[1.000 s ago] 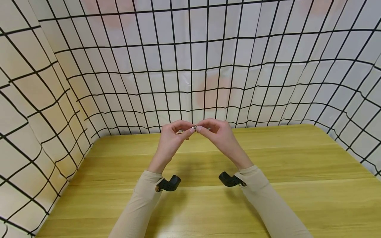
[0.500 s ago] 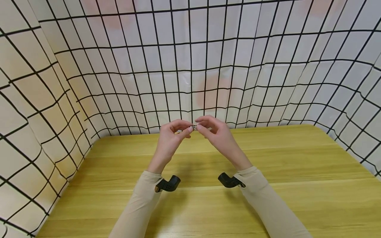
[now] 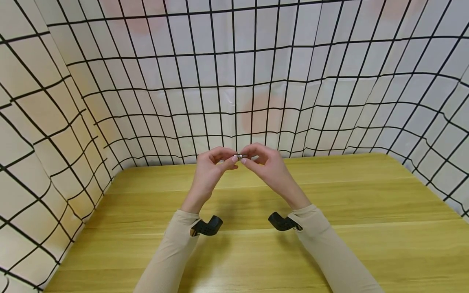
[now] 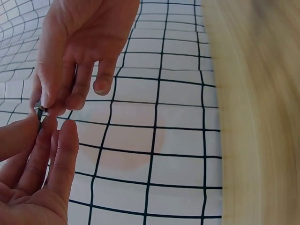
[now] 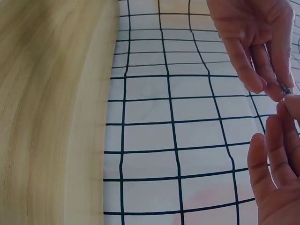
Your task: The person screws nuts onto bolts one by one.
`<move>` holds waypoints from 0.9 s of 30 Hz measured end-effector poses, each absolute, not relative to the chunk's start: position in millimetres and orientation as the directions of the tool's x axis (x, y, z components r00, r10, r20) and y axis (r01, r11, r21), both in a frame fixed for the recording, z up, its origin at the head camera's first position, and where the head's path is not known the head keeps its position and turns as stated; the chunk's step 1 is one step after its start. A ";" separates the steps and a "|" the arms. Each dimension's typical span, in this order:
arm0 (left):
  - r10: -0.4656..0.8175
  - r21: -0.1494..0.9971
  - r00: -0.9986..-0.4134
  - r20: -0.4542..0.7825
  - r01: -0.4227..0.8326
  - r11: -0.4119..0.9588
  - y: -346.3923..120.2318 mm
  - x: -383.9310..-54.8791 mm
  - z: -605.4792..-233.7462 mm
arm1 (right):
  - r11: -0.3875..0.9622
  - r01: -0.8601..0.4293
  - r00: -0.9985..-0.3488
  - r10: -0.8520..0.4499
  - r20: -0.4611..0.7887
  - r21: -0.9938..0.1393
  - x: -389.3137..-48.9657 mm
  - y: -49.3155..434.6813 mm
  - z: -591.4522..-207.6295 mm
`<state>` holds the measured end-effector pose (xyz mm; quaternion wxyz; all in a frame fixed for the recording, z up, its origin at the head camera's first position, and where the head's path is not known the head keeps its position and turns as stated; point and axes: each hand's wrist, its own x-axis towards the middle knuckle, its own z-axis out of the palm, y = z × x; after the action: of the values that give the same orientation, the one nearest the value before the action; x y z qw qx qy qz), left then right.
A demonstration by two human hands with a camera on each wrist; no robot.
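Between both hands, raised near the far side of the table, is a small silvery metal piece [image 3: 239, 157] that looks like a bolt with a nut. My left hand [image 3: 209, 166] pinches its left part between thumb and forefinger. On the other side my right hand [image 3: 268, 163] holds the right end with thumb and index fingertips. A hex-like head and a short dark shaft of the piece [image 4: 40, 108] show in the left wrist view. Fingertips hide most of the piece [image 5: 285, 89] in the right wrist view. The other fingers of both hands are loosely bent.
The wooden table [image 3: 234, 252] lies beneath the hands. White sheeting with a black grid [image 3: 234, 73] rises behind it and along both sides. Black wrist mounts [image 3: 209, 226] stick out inward from the beige sleeves [image 3: 170, 252].
The right fingers lifted away from the piece half a second ago, its forefinger raised, and now close on it again. The left hand stays nearly still; more of the piece shows.
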<state>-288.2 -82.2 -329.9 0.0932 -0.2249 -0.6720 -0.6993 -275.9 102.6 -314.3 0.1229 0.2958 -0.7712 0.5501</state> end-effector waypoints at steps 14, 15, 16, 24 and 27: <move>0.171 0.907 -0.891 0.421 0.413 -0.079 -81.4 -287.4 -328.5 | 0.243 -0.530 -0.838 -0.295 0.459 -0.812 -295.8 107.0 -337.0; 0.173 0.907 -0.891 0.421 0.413 -0.078 -81.3 -287.5 -328.6 | 0.247 -0.533 -0.837 -0.294 0.462 -0.809 -296.0 107.0 -337.1; 0.174 0.908 -0.891 0.419 0.412 -0.076 -81.4 -287.7 -328.6 | 0.252 -0.535 -0.836 -0.292 0.464 -0.806 -296.2 106.7 -337.2; 0.166 0.911 -0.896 0.412 0.401 -0.092 -81.1 -288.3 -328.8 | 0.205 -0.555 -0.818 -0.312 0.483 -0.806 -301.0 105.7 -338.8; 0.161 0.911 -0.897 0.411 0.401 -0.092 -81.4 -288.1 -329.0 | 0.195 -0.590 -0.793 -0.321 0.517 -0.784 -301.9 105.8 -339.0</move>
<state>-288.1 -81.4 -329.0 0.0847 -0.2104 -0.6684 -0.7084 -301.9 105.8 -339.0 0.1200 0.2982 -0.7635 0.5602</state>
